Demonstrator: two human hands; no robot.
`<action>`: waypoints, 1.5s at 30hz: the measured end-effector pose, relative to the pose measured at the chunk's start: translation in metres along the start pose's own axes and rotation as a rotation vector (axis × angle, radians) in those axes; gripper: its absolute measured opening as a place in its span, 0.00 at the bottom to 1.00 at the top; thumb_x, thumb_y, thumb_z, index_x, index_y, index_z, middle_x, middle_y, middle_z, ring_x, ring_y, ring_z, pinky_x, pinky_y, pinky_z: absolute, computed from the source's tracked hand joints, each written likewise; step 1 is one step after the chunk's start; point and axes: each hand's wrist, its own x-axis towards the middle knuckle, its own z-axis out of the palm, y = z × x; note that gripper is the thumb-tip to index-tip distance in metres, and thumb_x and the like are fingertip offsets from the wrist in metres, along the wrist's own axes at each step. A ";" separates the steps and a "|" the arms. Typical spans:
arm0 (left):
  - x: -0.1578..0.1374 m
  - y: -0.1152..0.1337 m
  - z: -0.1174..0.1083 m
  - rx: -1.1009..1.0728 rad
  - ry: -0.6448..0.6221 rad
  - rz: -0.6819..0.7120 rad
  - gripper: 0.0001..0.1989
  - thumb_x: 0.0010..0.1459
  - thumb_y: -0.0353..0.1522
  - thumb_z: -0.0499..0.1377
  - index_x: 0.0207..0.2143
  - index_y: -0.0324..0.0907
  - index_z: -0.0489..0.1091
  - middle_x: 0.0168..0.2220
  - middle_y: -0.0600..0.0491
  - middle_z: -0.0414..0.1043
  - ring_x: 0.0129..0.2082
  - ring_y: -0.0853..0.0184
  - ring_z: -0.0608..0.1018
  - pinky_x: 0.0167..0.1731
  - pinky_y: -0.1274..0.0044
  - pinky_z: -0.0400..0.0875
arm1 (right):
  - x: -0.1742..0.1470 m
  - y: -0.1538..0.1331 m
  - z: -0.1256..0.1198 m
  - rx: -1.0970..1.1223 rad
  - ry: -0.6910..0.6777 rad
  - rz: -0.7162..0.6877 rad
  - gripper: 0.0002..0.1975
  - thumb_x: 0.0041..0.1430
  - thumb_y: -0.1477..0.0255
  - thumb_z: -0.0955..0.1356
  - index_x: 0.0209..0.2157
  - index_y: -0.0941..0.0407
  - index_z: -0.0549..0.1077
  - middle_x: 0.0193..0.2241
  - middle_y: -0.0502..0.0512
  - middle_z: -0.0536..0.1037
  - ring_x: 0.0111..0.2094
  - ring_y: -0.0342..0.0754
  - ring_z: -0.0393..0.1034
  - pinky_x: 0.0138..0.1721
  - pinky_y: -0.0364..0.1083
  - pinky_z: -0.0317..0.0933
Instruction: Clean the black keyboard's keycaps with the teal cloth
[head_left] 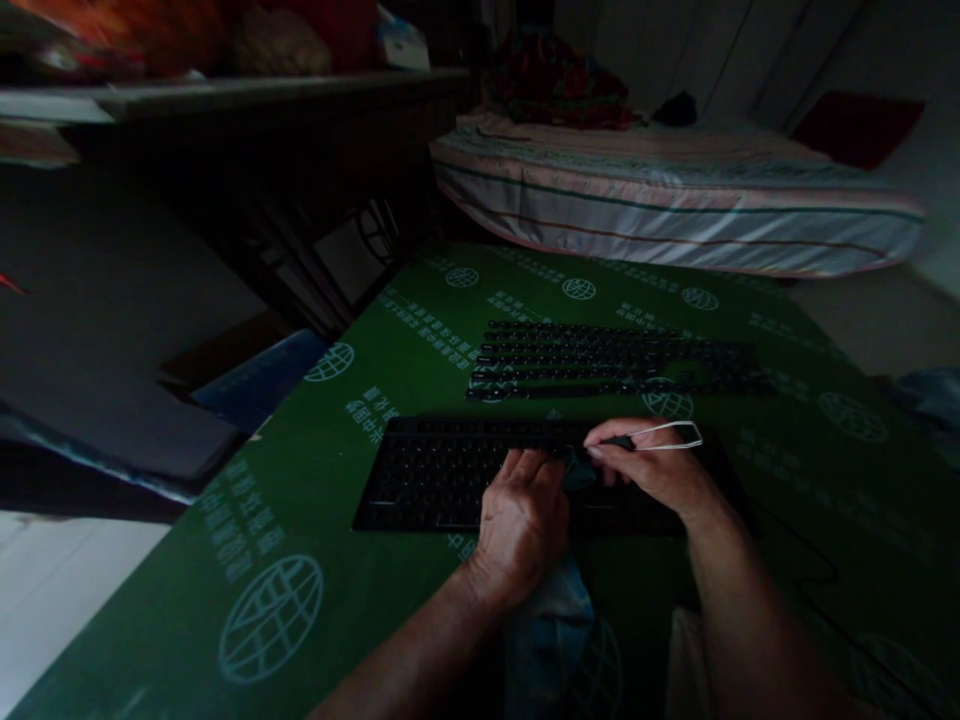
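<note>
A black keyboard (435, 475) lies on a green board, its keycaps apparently off. My left hand (525, 510) rests on the middle of it, fingers curled down over a bluish cloth (551, 620). Part of that cloth shows between my hands, and its other end hangs out below my left wrist. My right hand (645, 465) is above the keyboard's right part, pinching the dark handle of a keycap puller (667, 435). The puller's wire loop points away to the right. What its handle end touches is too dark to make out.
Loose black keycaps (562, 355) lie in rows behind the keyboard. The green board (300, 520) has printed globes and lettering. A cable (817, 575) runs off at right. Beyond stand a bed (675, 210) and, at left, a loaded table (225, 105).
</note>
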 end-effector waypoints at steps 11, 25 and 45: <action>-0.004 0.004 0.003 0.020 -0.055 0.030 0.10 0.55 0.24 0.49 0.34 0.42 0.68 0.33 0.52 0.68 0.33 0.65 0.68 0.33 0.75 0.66 | -0.004 -0.003 -0.008 -0.026 -0.007 0.021 0.08 0.50 0.69 0.67 0.31 0.57 0.76 0.17 0.48 0.72 0.19 0.41 0.64 0.22 0.40 0.56; -0.003 0.004 -0.002 0.023 -0.057 0.020 0.10 0.55 0.25 0.49 0.35 0.41 0.68 0.33 0.52 0.68 0.32 0.66 0.68 0.33 0.75 0.67 | 0.000 -0.004 -0.003 -0.048 -0.022 -0.033 0.07 0.51 0.70 0.67 0.31 0.56 0.76 0.18 0.48 0.73 0.22 0.43 0.67 0.26 0.41 0.60; 0.000 0.000 -0.005 0.052 -0.017 0.002 0.09 0.53 0.23 0.50 0.33 0.40 0.68 0.32 0.51 0.69 0.31 0.65 0.69 0.33 0.74 0.67 | 0.001 -0.011 0.006 -0.046 0.009 -0.055 0.06 0.51 0.71 0.67 0.30 0.56 0.76 0.19 0.48 0.73 0.22 0.43 0.68 0.26 0.41 0.61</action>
